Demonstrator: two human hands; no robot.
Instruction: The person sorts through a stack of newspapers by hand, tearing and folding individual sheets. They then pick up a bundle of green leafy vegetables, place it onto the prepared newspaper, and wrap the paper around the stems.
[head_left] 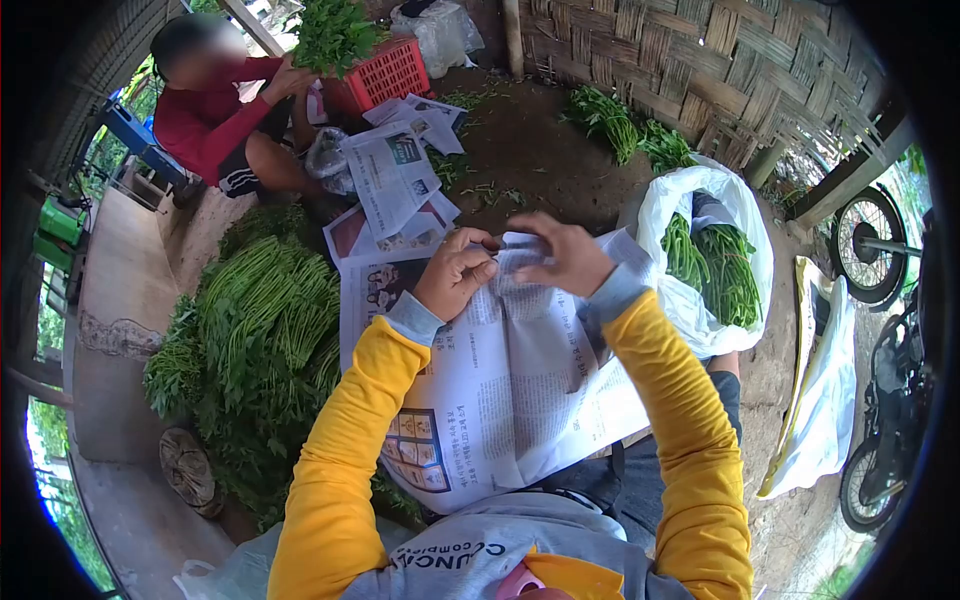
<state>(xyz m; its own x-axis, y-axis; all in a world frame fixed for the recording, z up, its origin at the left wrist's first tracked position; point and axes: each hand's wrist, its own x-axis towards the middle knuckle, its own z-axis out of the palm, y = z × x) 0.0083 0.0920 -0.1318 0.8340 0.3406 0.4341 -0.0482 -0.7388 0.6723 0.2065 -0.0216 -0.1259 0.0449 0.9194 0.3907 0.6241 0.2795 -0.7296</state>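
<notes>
Head view, the only one: newspaper (545,405) lies mid-frame across the lap, creased down its length. L hand (457,272), upper mid, is at its top edge, thumb + fingers close together; can't tell if they meet or pinch paper. R hand (568,258), just right of it, has thumb and fingers apart, a bit blurred, by the same edge.

Main risk, I'd say: a tear or skewed crease, b/c thin paper + uneven pull btwn the two hands. Sheet could also slide off the lap if a knee shifts, as the lap's prob. poor support. Its upper L side meets the loose sheets (390,182), so a tug might drag those too. On the R, white bag (752,205) sits close to the sheet; an elbow knock could tip it and spill the bundled greens (728,275). Heap of greens (265,305), L of frame, could slump onto the paper if nudged; any damp on it would weaken the sheet.
</notes>
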